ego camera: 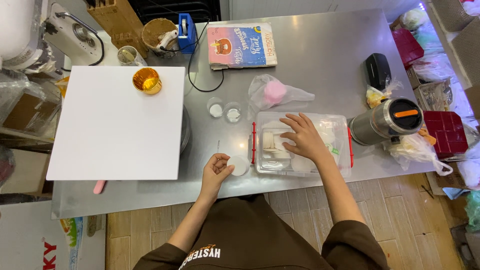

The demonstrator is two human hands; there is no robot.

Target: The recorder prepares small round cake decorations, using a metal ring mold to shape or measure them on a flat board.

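The person's left hand (pixel 216 170) pinches a small white disc (pixel 238 165) between thumb and fingertips at the near edge of the steel table (pixel 320 65), just left of a clear plastic box with red side clasps (pixel 300 145). The right hand (pixel 302 137) lies spread and flat inside that box, fingers resting on the white pieces stacked at its left end, holding nothing that can be seen. To do this well, the judgement is that the disc should be kept by its rim with light pressure, so it neither bends nor picks up marks, and that the flat hand should steady the box. Far of the box lies a clear bag with a pink round lump (pixel 275 92), and far of that a flat printed packet (pixel 241 46), blue with a pink panel and a cream strip on its right edge. Left of the bag stand two small clear cups (pixel 224 110). A large white square board (pixel 117 122) fills the left side, bearing a gold tin (pixel 147 80). On the right lies a steel flask with an orange-marked black lid (pixel 387 120), beside dark red boxes (pixel 445 132).
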